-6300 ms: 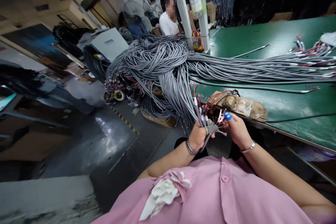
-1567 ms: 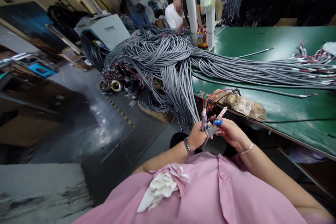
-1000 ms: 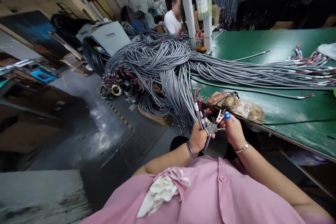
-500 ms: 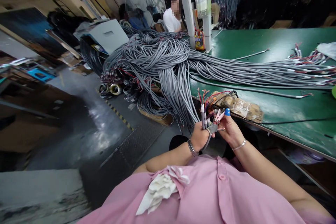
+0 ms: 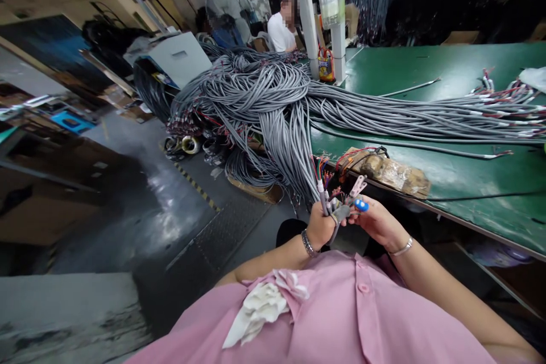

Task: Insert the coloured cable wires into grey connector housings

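Note:
My left hand (image 5: 321, 227) is closed round a small bunch of grey cables (image 5: 323, 196). Their stripped ends stand upright, fanning out in red, green, orange and purple wires (image 5: 319, 166). One grey cable end (image 5: 341, 213) bends across toward my right hand (image 5: 381, 223). That hand wears a blue finger cover (image 5: 362, 205) and pinches at the thin wires of this end; the fingertips partly hide them. Between the hands a pale pink, clip-like piece (image 5: 357, 186) sticks up; what it is attached to is hidden.
A large heap of grey cables (image 5: 273, 88) spreads over the green table (image 5: 464, 173) and hangs off its edge. A brown taped block (image 5: 396, 177) lies near that edge. White posts (image 5: 305, 8) rise behind, and a person in white (image 5: 280, 33) sits beyond.
My right hand has turned and lowered slightly, so the blue finger cover sits lower and further left. My left hand and the cable bunch have shifted slightly left.

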`<state>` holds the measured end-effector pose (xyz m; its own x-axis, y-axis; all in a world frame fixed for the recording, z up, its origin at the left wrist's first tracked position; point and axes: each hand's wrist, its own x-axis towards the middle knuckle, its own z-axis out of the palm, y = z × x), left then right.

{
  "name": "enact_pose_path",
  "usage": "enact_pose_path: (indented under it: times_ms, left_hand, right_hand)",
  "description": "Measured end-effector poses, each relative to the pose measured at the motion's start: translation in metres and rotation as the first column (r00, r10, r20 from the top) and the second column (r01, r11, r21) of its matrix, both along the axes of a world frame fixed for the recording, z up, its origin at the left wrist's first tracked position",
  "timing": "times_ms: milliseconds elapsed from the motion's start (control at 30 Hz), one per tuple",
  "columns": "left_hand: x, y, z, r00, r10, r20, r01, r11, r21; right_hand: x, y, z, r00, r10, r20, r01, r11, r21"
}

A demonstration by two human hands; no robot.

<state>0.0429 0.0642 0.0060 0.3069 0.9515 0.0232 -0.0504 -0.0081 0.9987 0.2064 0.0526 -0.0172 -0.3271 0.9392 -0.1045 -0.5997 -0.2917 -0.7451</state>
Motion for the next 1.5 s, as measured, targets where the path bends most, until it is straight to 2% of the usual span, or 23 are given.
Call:
enact_pose_path:
  times_ms: [200, 333, 500, 567, 633, 700, 767, 833, 933, 1067, 1267, 1500]
  left_hand:
    - [-0.001, -0.001, 0.001, 1.0, 0.027, -0.012, -0.026, 0.998, 0.048]
    - [0.0, 0.0, -0.001, 0.996, 0.073, 0.042, -0.074, 0.997, 0.037]
    - [0.007, 0.002, -0.002, 0.988, 0.108, 0.108, -0.107, 0.994, -0.022]
    - [0.01, 0.003, 0.0, 0.989, 0.109, 0.098, -0.108, 0.994, -0.019]
    - [0.012, 0.004, 0.0, 0.99, 0.113, 0.079, -0.112, 0.994, -0.018]
    - [0.014, 0.006, 0.0, 0.991, 0.124, 0.056, -0.123, 0.992, -0.027]
    - [0.015, 0.007, -0.002, 0.99, 0.13, 0.046, -0.129, 0.991, -0.041]
    - [0.016, 0.009, -0.005, 0.991, 0.123, 0.051, -0.121, 0.992, -0.044]
    - [0.017, 0.011, -0.008, 0.992, 0.113, 0.053, -0.111, 0.993, -0.037]
    - [0.017, 0.012, -0.01, 0.996, 0.088, 0.03, -0.087, 0.996, -0.022]
    - [0.013, 0.009, -0.006, 0.998, 0.065, 0.006, -0.065, 0.998, -0.014]
    - [0.003, 0.001, 0.0, 0.996, 0.077, 0.034, -0.078, 0.997, 0.005]
  right_hand:
    - [-0.007, -0.004, 0.003, 0.991, -0.105, 0.081, 0.107, 0.994, -0.029]
    - [-0.004, -0.005, -0.005, 0.993, -0.118, 0.029, 0.12, 0.989, -0.081]
    - [0.003, 0.011, -0.012, 0.987, -0.145, -0.066, 0.128, 0.971, -0.204]
    - [0.003, 0.018, -0.01, 0.987, -0.16, 0.0, 0.158, 0.976, -0.147]
    - [0.001, 0.023, -0.009, 0.952, -0.28, 0.127, 0.284, 0.959, -0.012]
    - [-0.001, 0.025, -0.009, 0.857, -0.456, 0.239, 0.44, 0.89, 0.122]
    - [-0.004, 0.026, -0.011, 0.795, -0.546, 0.263, 0.519, 0.838, 0.17]
    - [-0.005, 0.028, -0.011, 0.854, -0.483, 0.191, 0.47, 0.876, 0.113]
    - [-0.008, 0.033, -0.008, 0.949, -0.314, 0.016, 0.314, 0.949, -0.031]
    - [-0.011, 0.037, 0.0, 0.946, -0.309, -0.097, 0.299, 0.949, -0.103]
    - [-0.011, 0.035, -0.002, 0.94, -0.325, -0.103, 0.31, 0.94, -0.14]
    - [0.002, 0.029, -0.006, 0.973, -0.186, -0.138, 0.16, 0.971, -0.176]
